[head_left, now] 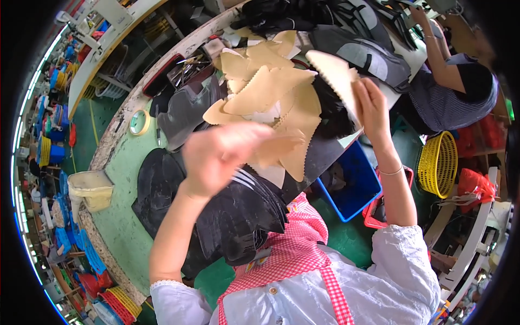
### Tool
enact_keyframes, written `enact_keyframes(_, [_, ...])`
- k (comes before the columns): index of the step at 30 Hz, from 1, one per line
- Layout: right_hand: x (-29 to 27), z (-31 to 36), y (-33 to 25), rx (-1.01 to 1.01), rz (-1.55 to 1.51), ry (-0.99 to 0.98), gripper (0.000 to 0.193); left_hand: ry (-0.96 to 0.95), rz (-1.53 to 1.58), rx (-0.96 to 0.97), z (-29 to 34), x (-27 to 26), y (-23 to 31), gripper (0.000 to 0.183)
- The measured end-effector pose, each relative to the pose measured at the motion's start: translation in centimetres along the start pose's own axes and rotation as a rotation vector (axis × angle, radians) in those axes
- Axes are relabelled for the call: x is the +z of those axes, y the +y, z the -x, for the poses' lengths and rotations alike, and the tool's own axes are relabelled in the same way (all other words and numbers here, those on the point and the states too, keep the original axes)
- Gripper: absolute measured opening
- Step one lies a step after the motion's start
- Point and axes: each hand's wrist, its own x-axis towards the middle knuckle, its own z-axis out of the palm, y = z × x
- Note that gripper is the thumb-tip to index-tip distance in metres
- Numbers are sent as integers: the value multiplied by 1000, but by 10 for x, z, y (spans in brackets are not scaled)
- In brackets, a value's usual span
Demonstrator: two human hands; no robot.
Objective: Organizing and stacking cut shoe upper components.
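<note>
My right hand (372, 111) grips a tan piece with a zigzag-cut edge (335, 76), raised and tilted at the right of the table. Smeared by motion, my left hand (219, 154) hovers over the near side of a loose heap of similar tan zigzag-edged pieces (268, 89); whether its fingers hold anything is not clear. Beneath my left hand and forearm lie stacked black cut pieces (238, 216), some showing pale edges. Dark grey flat pieces (184, 114) lie left of the tan heap.
A tape roll (140, 122) and a tray of tools (187, 71) sit on the left. Black-and-grey panels (374, 65) cover the far right. A blue bin (352, 187) and yellow basket (437, 165) stand below the table's right side. Another person (449, 95) works at far right.
</note>
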Motion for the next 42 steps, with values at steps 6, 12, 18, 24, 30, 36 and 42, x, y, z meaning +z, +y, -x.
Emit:
enact_keyframes(6, [-2,2,-31,23,-339,-147,18,64,-443,-242,-18,16,-57,41])
enact_keyframes(12, [32,20,-67,36,-392,-254,17,-254,599,-617,-19,33,5,47])
enact_keyframes(18, [52,25,-87,-424,202,14,47,-247,769,-765,-10,22,16,27])
enact_keyframes(24, [60,56,-119,-383,150,-285,20,-9,555,-591,-5,30,19,25])
enact_keyframes(30, [66,57,-118,-568,112,-315,17,5,901,-809,-3,25,20,43])
enact_keyframes(36, [67,65,-133,-476,95,-339,19,42,739,-672,8,22,17,36])
enact_keyframes(42, [69,64,-129,-465,89,-283,22,61,945,-792,6,19,29,36])
